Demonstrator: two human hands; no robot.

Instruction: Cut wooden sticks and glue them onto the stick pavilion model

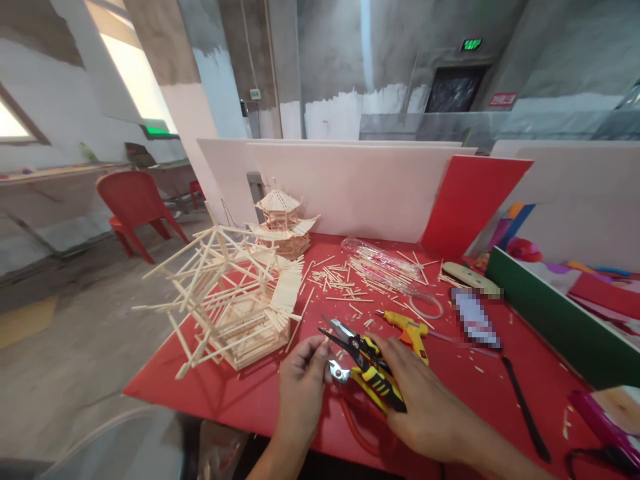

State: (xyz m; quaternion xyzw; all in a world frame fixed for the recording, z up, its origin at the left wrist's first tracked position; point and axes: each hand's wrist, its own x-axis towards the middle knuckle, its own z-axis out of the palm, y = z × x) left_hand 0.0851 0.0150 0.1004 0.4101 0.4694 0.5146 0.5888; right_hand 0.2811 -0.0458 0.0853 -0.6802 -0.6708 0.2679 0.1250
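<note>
My right hand (420,407) is closed round the black-and-yellow handles of a pair of scissors (363,353), blades open and pointing up-left. My left hand (303,383) is pinched just left of the blades, holding something too small to make out. Red-handled cutters (345,383) lie under the scissors. A yellow glue gun (407,328) lies just beyond my right hand. A large unfinished wooden-stick pavilion frame (235,300) stands on the red table (200,387) to the left of my hands.
A smaller finished stick pagoda (281,223) stands at the back. Loose sticks (345,280) and a clear plastic bag (380,263) lie mid-table. White and red boards wall the back. A green box edge (550,313) is on the right. A red chair (133,203) stands far left.
</note>
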